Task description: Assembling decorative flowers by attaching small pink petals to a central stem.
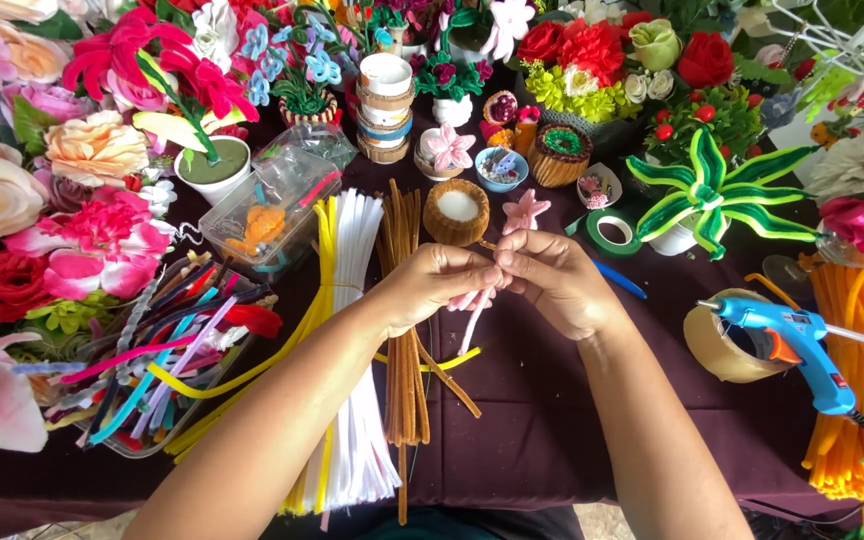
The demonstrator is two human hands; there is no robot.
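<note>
1. The left hand (442,283) and the right hand (552,280) meet knuckle to knuckle above the middle of the counter (572,420). The fingers of both are closed, pinching one pale pink pipe cleaner (475,318) between them.
2. The pipe cleaner's free end hangs out below the fingers and runs down and slightly left, toward the person. Its long axis is close to upright in the head view, and it sits between the two hands, no nearer one than the other.
3. Its upper part is folded into small loops at the fingertips; most of that is hidden by the fingers, so the exact shape cannot be told.
4. Just beyond the hands, away from the person, lies a finished pink star-shaped flower (526,211), and beside it a small woven basket with white filling (456,211).
5. Under the left wrist lies a bundle of brown pipe cleaners (404,330), lengthwise toward the person, with white pipe cleaners (360,300) and yellow ones alongside on the left.
6. Near the right hand, further out, are a roll of green tape (613,233), a roll of brown packing tape (717,345) and a blue glue gun (792,345) leaning on it.
7. Orange pipe cleaners (852,380) lie at the far right; a tray of mixed coloured pipe cleaners (167,350) at the left.
</note>
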